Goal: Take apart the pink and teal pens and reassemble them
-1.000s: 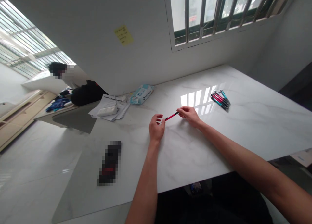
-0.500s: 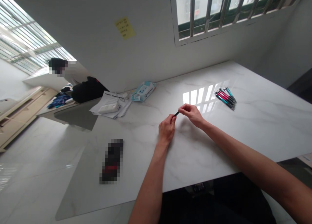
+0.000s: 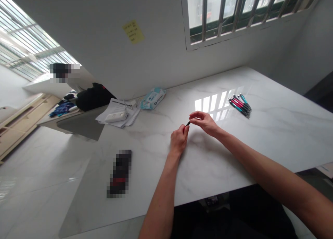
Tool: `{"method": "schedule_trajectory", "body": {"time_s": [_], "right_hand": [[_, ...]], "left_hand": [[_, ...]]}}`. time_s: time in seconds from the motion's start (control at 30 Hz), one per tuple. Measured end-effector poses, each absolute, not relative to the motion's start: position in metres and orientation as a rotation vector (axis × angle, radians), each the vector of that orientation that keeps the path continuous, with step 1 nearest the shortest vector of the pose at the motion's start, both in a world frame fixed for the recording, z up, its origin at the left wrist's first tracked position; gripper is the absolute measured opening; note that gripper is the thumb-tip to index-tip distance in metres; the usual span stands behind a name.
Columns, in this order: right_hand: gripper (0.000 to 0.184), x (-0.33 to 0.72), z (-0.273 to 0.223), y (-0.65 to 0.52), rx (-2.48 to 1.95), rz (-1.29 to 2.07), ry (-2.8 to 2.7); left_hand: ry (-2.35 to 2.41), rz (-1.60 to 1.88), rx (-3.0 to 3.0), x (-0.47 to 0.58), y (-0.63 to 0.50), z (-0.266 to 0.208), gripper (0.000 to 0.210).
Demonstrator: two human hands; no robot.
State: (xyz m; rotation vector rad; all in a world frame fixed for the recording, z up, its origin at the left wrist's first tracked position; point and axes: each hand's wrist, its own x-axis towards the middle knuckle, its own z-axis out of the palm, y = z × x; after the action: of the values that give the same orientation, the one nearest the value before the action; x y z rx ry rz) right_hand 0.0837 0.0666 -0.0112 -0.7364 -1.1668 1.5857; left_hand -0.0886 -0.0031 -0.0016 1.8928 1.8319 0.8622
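My left hand [image 3: 179,139] is closed around a pen [image 3: 187,123], with its black end sticking out past the thumb and a bit of red showing by the fingers. At that black end, the thumb and fingertips of my right hand [image 3: 204,123] pinch around the tip. Any small part between those fingertips is too small to make out. Both hands are just above the white marble-patterned table [image 3: 221,156]. Beyond my right hand lies a bunch of several pens [image 3: 239,105], with red, teal and black barrels.
A blue-and-white wipes pack [image 3: 153,98] lies near the wall, beside papers [image 3: 131,118] with a white device [image 3: 116,116] on them. A blurred-out dark object [image 3: 120,173] lies at left. A yellow note [image 3: 133,31] is on the wall. Another person [image 3: 83,79] is at far left.
My right fingers have shifted slightly left along the pen's black end and their pinch looks a little looser. My left hand keeps its hold, barely moved.
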Motion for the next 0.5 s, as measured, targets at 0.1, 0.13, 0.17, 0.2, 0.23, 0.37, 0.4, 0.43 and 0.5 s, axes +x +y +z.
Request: {"method": "schedule_trajectory", "body": {"time_s": [0.1,0.13,0.17,0.2,0.23,0.37,0.4,0.43,0.5], "right_hand": [[0.037,0.0855,-0.0084,0.0671,-0.718,1.557,-1.202],[0.036,0.0861,-0.0072,0.067,-0.722,1.546,-1.22],[0.035,0.0865,-0.006,0.0668,-0.733,1.534,-1.244],[0.034,0.0867,-0.0051,0.0665,-0.747,1.522,-1.268],[0.033,0.0867,-0.0043,0.0661,-0.762,1.51,-1.285],[0.032,0.0862,-0.0035,0.0649,-0.773,1.481,-1.267],[0.032,0.0862,-0.0035,0.0647,-0.754,1.492,-1.26],[0.032,0.0862,-0.0032,0.0646,-0.732,1.51,-1.261],[0.034,0.0864,-0.002,0.0643,-0.693,1.544,-1.275]], "left_hand": [[1.848,0.891,1.882,-0.0895,-0.0017,-0.002,0.041],[1.849,0.891,1.887,-0.0898,-0.0014,-0.0023,0.041],[1.85,0.887,1.893,-0.0898,-0.0011,-0.0026,0.041],[1.849,0.881,1.9,-0.0898,-0.001,-0.0029,0.041],[1.846,0.877,1.903,-0.0898,-0.0009,-0.0031,0.041],[1.777,0.909,1.856,-0.0896,-0.0009,-0.0028,0.044],[1.747,0.929,1.834,-0.0898,-0.0008,-0.0024,0.046],[1.716,0.953,1.81,-0.0902,-0.0008,-0.002,0.048],[1.653,1.009,1.749,-0.0916,-0.0006,-0.0018,0.054]]}}
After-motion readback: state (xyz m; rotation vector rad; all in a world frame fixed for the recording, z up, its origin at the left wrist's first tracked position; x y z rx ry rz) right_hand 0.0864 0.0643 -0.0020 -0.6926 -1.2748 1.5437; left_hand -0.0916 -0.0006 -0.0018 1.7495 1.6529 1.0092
